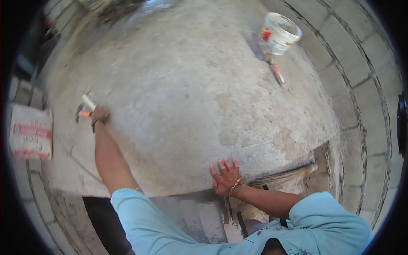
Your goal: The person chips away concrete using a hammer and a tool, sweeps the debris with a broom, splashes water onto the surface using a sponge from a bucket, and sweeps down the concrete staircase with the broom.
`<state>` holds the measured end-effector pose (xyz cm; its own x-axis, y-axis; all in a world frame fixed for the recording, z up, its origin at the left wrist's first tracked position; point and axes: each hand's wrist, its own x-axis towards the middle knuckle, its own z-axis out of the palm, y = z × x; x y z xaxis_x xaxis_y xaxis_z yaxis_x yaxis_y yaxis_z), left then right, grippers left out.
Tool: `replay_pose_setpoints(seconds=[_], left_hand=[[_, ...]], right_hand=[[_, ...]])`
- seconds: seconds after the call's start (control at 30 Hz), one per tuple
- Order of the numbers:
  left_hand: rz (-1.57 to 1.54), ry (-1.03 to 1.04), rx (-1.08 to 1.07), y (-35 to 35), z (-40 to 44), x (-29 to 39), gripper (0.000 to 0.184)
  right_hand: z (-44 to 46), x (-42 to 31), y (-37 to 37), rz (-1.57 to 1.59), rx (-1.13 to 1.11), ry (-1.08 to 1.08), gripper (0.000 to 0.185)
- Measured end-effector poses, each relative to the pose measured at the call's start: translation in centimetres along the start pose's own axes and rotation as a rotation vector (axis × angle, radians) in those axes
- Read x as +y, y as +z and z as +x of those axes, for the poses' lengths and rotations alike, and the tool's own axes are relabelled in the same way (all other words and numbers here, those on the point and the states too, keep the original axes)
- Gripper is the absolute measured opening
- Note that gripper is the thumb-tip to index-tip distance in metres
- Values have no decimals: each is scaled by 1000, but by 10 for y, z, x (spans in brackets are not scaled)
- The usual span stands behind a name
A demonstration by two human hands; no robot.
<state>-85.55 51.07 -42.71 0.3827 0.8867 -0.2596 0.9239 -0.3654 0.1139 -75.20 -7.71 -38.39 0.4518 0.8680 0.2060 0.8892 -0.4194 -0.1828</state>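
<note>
My left hand [100,115] reaches out to the left side of the concrete slab [170,97]. Its fingers are closed around a hammer [83,113] with an orange handle and a dark claw head. A short white tube or stick [88,102] sticks out at the same hand; I cannot tell whether it is gripped too or only lies against the fingers. Close to the slab's near edge, my right hand [226,177] rests palm down with fingers spread, holding nothing. A bracelet circles that wrist.
A white bucket [280,36] stands at the far right, with a trowel-like tool [277,73] in front of it. A printed sack [32,132] is at the left. Block walls [344,68] flank the slab. Below the near edge are a dark opening [104,221] and steps [204,219].
</note>
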Motion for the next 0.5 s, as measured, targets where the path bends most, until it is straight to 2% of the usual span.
replay_pose_setpoints(seconds=[0.03,0.1,0.13,0.2,0.23,0.3,0.37,0.43,0.47,0.5], left_hand=[[855,362,50,1,10,-6,33],[352,-22,144,29,39,-29,34],[147,-285,173,23,27,-7,37],[-203,-810,376,-9,-31,56,42],[-184,-841,399,-10,-26,54,41],[-78,-641,317,13,12,6,39],[82,-286,138,40,69,-58,38],[101,-63,2,55,112,-100,36],[-27,-108,88,36,89,-99,36],[-8,-76,60,41,73,-72,36]], right_hand=[[-1,0,-1,35,20,-24,50],[-1,0,1,49,43,-28,49],[-2,0,2,62,35,-37,51],[-4,2,3,55,22,-24,52],[-4,2,3,68,33,-31,53],[-3,-1,3,86,39,9,53],[-6,-2,2,100,13,-29,56],[-2,1,-2,106,1,-30,58],[-4,-2,-3,121,-7,-31,59],[-8,-2,0,127,-3,-22,61]])
